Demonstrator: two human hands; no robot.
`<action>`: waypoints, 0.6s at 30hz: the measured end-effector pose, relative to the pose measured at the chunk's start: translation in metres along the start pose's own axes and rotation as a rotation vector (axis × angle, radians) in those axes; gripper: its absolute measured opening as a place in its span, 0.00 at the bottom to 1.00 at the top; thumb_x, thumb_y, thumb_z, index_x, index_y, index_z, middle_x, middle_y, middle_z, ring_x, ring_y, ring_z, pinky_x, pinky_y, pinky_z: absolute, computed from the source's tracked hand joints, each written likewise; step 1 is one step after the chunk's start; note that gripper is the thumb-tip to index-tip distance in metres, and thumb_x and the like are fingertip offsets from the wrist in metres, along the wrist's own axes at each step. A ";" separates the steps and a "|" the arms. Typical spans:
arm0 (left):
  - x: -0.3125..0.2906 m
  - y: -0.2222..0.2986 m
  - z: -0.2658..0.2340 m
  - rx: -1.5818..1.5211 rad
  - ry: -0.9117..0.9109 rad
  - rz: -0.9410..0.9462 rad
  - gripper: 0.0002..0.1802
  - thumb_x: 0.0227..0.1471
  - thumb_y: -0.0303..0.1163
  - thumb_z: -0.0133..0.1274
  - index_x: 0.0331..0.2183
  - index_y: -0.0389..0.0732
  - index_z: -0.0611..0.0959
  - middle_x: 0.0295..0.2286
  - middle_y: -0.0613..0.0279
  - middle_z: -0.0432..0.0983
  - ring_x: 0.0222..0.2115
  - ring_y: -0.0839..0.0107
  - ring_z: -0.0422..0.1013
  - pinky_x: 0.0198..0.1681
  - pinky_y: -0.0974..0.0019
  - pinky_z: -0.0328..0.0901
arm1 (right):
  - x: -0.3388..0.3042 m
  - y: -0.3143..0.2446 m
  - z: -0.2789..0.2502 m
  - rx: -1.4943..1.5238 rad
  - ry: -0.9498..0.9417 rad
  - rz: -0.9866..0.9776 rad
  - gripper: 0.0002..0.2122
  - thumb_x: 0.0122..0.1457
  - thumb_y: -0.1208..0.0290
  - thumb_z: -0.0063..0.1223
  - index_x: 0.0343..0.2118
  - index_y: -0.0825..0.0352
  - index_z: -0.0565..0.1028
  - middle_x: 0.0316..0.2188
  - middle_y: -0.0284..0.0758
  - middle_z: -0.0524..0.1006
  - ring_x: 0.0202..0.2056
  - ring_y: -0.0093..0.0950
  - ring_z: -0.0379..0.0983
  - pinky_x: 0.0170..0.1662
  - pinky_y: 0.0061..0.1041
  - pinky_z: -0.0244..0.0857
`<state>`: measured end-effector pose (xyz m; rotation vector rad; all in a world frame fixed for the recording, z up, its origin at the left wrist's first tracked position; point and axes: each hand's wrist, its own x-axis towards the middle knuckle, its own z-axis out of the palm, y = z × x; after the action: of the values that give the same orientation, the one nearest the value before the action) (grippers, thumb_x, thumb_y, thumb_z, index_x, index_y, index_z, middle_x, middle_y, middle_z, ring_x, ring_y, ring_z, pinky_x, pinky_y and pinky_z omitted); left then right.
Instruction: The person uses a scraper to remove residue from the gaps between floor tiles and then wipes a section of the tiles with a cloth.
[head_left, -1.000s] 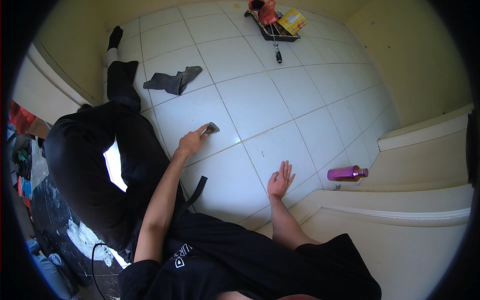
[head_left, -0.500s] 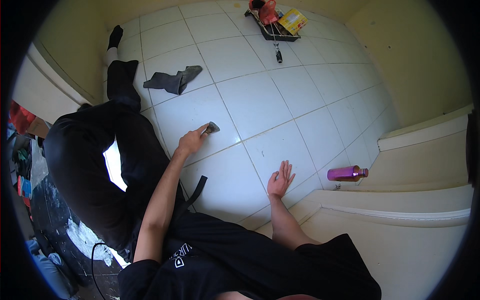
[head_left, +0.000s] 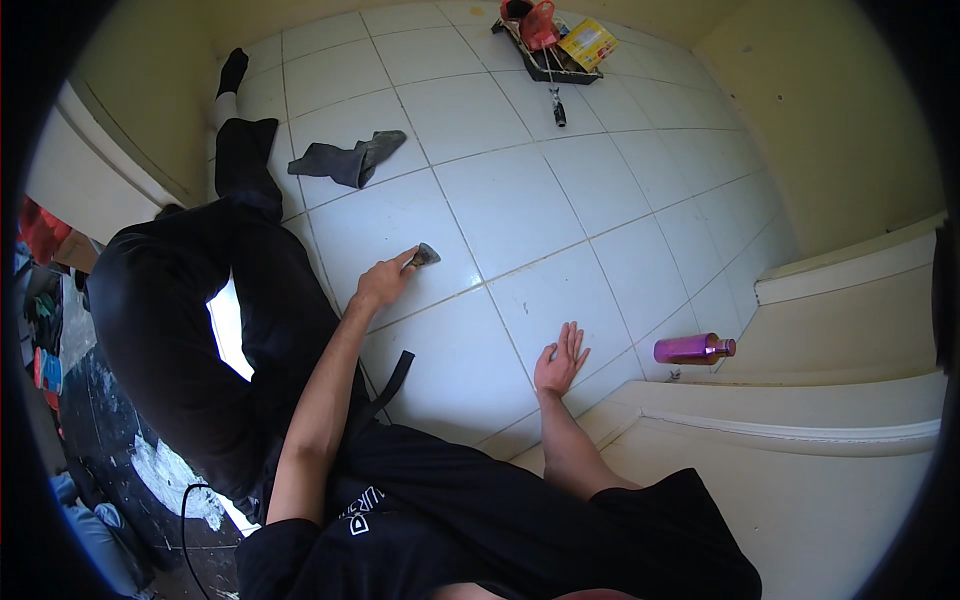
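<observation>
My left hand is closed round the handle of a small putty knife, whose dark, fan-shaped blade lies on or just over a white floor tile. Most of its handle is hidden by my fingers. To the right, my right hand rests palm down on the tiles with its fingers stretched out, holding nothing. Beyond my left hand, a crumpled dark grey cloth lies on the floor. On its side to the right of my right hand is a shiny purple bottle.
At the far end, a black paint tray holds a red plastic bag and a yellow box; a dark-handled tool sticks out. My bent legs lie to the left. A cream door frame borders the right side.
</observation>
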<state>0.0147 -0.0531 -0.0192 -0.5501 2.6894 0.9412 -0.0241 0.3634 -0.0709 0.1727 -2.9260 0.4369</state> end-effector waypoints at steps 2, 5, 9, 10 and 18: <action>-0.001 0.000 0.000 -0.012 -0.001 -0.005 0.28 0.69 0.49 0.43 0.68 0.68 0.65 0.45 0.48 0.83 0.47 0.46 0.78 0.52 0.43 0.71 | 0.000 0.000 0.000 -0.004 -0.003 0.001 0.27 0.64 0.70 0.43 0.68 0.62 0.66 0.72 0.32 0.59 0.74 0.33 0.49 0.76 0.49 0.33; -0.002 0.002 -0.001 -0.013 -0.003 -0.011 0.28 0.69 0.49 0.43 0.68 0.67 0.65 0.46 0.48 0.83 0.48 0.46 0.78 0.52 0.43 0.71 | 0.000 0.001 0.001 -0.011 -0.003 -0.001 0.27 0.64 0.70 0.42 0.68 0.62 0.66 0.72 0.32 0.60 0.74 0.33 0.49 0.75 0.49 0.33; -0.004 0.005 -0.005 0.001 -0.002 -0.010 0.28 0.69 0.50 0.42 0.68 0.67 0.65 0.46 0.48 0.83 0.48 0.47 0.78 0.52 0.43 0.71 | 0.000 0.001 0.002 -0.008 -0.004 0.001 0.27 0.64 0.70 0.42 0.68 0.62 0.66 0.72 0.33 0.60 0.74 0.34 0.49 0.75 0.49 0.33; -0.005 0.006 -0.005 -0.007 -0.010 -0.011 0.28 0.69 0.50 0.42 0.68 0.67 0.65 0.46 0.48 0.82 0.48 0.47 0.78 0.52 0.43 0.71 | 0.000 0.001 0.002 -0.009 -0.003 0.001 0.27 0.64 0.70 0.42 0.68 0.62 0.66 0.72 0.33 0.60 0.74 0.34 0.49 0.75 0.49 0.33; -0.005 0.006 -0.004 0.021 0.005 -0.012 0.29 0.69 0.49 0.42 0.68 0.68 0.64 0.47 0.48 0.82 0.48 0.46 0.78 0.52 0.43 0.71 | 0.000 0.001 0.001 0.006 -0.006 0.000 0.27 0.64 0.70 0.42 0.68 0.62 0.66 0.72 0.33 0.60 0.74 0.34 0.49 0.75 0.50 0.33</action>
<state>0.0167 -0.0500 -0.0111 -0.5651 2.6941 0.9087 -0.0242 0.3641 -0.0721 0.1752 -2.9304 0.4462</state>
